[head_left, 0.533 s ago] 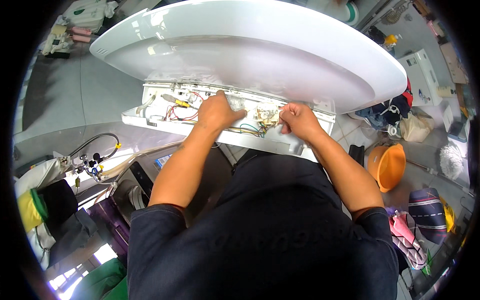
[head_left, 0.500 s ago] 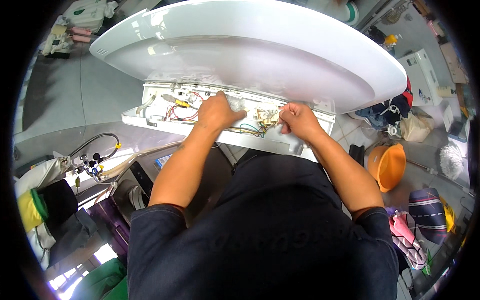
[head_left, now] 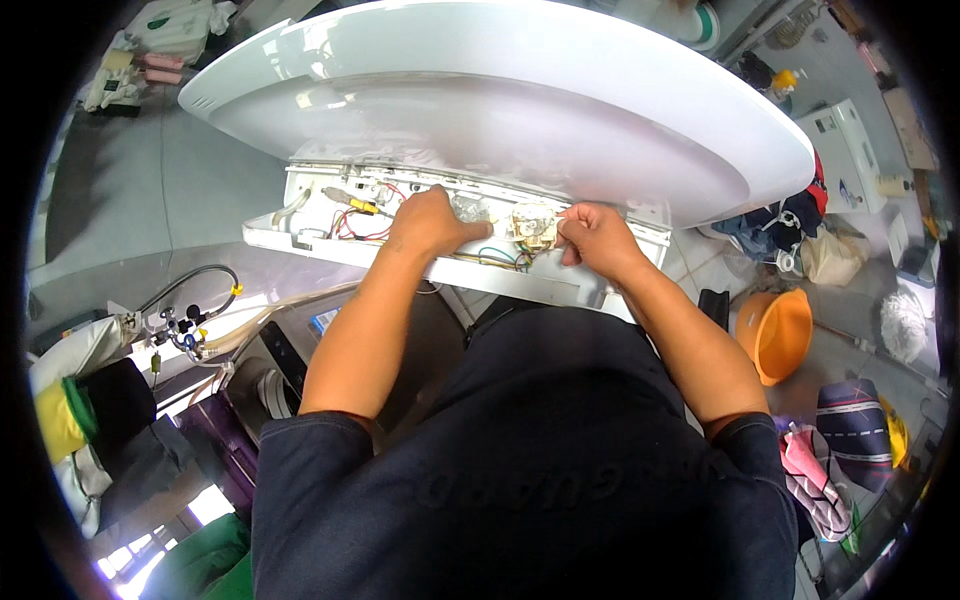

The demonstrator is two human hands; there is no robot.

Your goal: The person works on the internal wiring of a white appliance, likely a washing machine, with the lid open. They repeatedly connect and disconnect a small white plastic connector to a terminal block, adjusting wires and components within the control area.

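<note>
An open white housing [head_left: 545, 285] of wiring, with a large glossy white panel [head_left: 500, 110] rising behind it, lies before me. My left hand [head_left: 435, 222] reaches inside, fingers curled and thumb toward a clear, crumpled plastic piece [head_left: 468, 208]; what it grips is hidden. My right hand [head_left: 597, 240] pinches the right side of a cream plastic component [head_left: 530, 223] that has coloured wires below it. A yellow-handled tool [head_left: 363, 206] lies among red wires left of my left hand.
Left are a hose-and-gauge set [head_left: 188, 332] and bags [head_left: 75, 420]. Right are an orange basin [head_left: 775, 340], clothes [head_left: 750, 230], a white appliance [head_left: 840, 150] and rolled fabric [head_left: 855, 435]. A grey ledge [head_left: 140, 200] stretches along the upper left.
My left hand has shifted very slightly down and left. My right hand stays at the cream component; the housing and panel look unchanged.
</note>
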